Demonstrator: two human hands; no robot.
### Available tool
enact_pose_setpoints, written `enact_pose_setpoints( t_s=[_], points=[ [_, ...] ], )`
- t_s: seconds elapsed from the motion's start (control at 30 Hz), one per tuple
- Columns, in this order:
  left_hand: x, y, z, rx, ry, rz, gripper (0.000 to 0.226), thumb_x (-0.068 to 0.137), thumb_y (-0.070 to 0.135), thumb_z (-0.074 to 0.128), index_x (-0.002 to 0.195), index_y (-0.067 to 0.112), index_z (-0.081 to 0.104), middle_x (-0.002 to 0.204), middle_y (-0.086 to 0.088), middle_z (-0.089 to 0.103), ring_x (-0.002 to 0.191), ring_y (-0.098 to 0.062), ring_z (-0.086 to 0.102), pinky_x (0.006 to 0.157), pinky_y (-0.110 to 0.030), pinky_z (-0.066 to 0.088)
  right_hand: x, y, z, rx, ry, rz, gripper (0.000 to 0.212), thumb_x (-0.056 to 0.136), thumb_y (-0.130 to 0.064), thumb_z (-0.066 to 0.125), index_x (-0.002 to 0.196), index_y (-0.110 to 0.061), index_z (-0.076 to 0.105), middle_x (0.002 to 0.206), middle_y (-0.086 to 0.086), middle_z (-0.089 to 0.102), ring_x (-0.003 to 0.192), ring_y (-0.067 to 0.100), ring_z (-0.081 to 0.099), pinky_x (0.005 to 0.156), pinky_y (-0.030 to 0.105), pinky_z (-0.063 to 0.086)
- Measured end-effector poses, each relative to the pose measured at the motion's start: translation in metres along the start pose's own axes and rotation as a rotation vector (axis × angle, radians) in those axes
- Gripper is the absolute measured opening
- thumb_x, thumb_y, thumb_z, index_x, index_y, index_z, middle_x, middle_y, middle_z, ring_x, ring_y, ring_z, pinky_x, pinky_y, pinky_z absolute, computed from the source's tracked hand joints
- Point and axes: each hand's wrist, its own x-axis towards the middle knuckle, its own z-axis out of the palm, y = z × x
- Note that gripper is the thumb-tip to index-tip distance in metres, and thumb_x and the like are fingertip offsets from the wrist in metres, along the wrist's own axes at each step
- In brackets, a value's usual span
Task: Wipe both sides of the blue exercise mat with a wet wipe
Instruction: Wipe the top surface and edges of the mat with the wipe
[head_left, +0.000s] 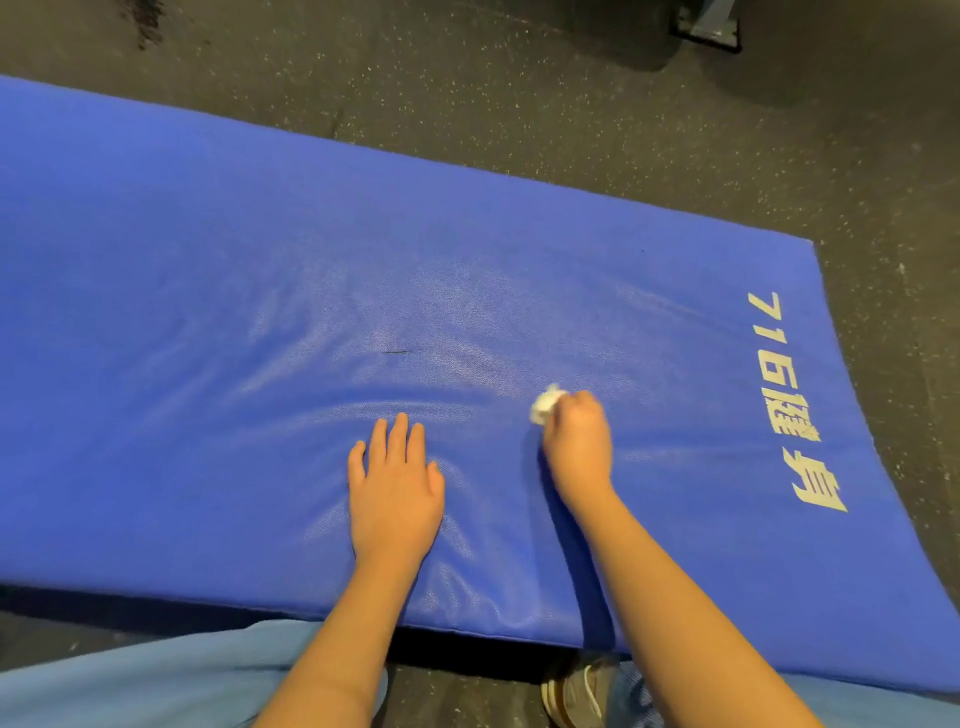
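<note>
Floor: a dark speckled rubber floor (519, 104) was spread under everything, and a grey metal base (709, 26) was caught at the far edge.
Mat: the blue exercise mat (260, 260) was laid flat on the floor. Its cover was creased round the hands, and white lettering (795, 400) was printed at the right end.
Left hand: the left hand (395, 488) was pressed flat on the mat, fingers straight.
Right hand: the right hand (579, 447) was curled round the bunched wet wipe (545, 405), which was held down on the mat.
Near edge: a grey shoe (576, 691) was seen on the floor.
</note>
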Motion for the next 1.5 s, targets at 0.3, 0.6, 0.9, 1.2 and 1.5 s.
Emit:
enact_pose_setpoints(
  t_s=[0.3, 0.6, 0.9, 1.2, 1.5],
  points=[
    [0.01, 0.001, -0.002, -0.036, 0.025, -0.012, 0.036, 0.077, 0.022, 0.053, 0.103, 0.005, 0.07, 0.116, -0.014, 0.067, 0.108, -0.036, 0.062, 0.092, -0.048, 0.037, -0.008, -0.002, 0.009, 0.013, -0.105, -0.372, 0.015, 0.083, 0.002, 0.059, 0.068, 0.002, 0.058, 0.085, 0.013, 0.058, 0.077, 0.033, 0.053, 0.048, 0.037, 0.044],
    [0.079, -0.002, 0.002, -0.033, -0.089, 0.038, 0.053, 0.103, 0.031, 0.035, 0.153, 0.018, 0.024, 0.162, 0.001, 0.015, 0.15, -0.022, 0.007, 0.119, -0.046, 0.005, -0.011, -0.012, 0.012, 0.176, -0.157, -0.332, 0.021, 0.085, -0.002, 0.056, 0.064, 0.003, 0.053, 0.078, 0.015, 0.051, 0.062, 0.031, 0.049, 0.052, 0.035, 0.039],
    [0.082, -0.003, 0.021, 0.001, 0.027, 0.031, 0.052, 0.091, 0.031, 0.038, 0.136, 0.012, 0.054, 0.146, -0.007, 0.047, 0.137, -0.031, 0.041, 0.108, -0.055, 0.032, 0.024, -0.025, 0.025, 0.363, 0.057, 0.007, 0.013, 0.087, -0.008, 0.058, 0.097, -0.006, 0.065, 0.091, 0.009, 0.05, 0.076, 0.027, 0.053, 0.062, 0.028, 0.035],
    [0.1, -0.003, 0.011, -0.063, 0.095, 0.077, 0.04, 0.086, 0.032, 0.038, 0.097, 0.008, 0.067, 0.109, -0.01, 0.065, 0.103, -0.035, 0.059, 0.088, -0.05, 0.045, 0.061, -0.006, 0.028, 0.132, 0.362, 0.064, 0.019, 0.079, -0.009, 0.059, 0.064, 0.002, 0.061, 0.068, 0.015, 0.05, 0.059, 0.033, 0.05, 0.049, 0.029, 0.028],
    [0.164, -0.006, 0.022, -0.046, 0.097, 0.161, 0.049, 0.1, 0.034, 0.035, 0.143, 0.013, 0.045, 0.154, -0.006, 0.036, 0.144, -0.03, 0.026, 0.116, -0.053, 0.019, 0.077, 0.007, 0.017, -0.077, 0.299, -0.21, 0.021, 0.073, -0.021, 0.064, 0.056, -0.01, 0.059, 0.06, 0.007, 0.047, 0.057, 0.029, 0.048, 0.054, 0.029, 0.025]
  ],
)
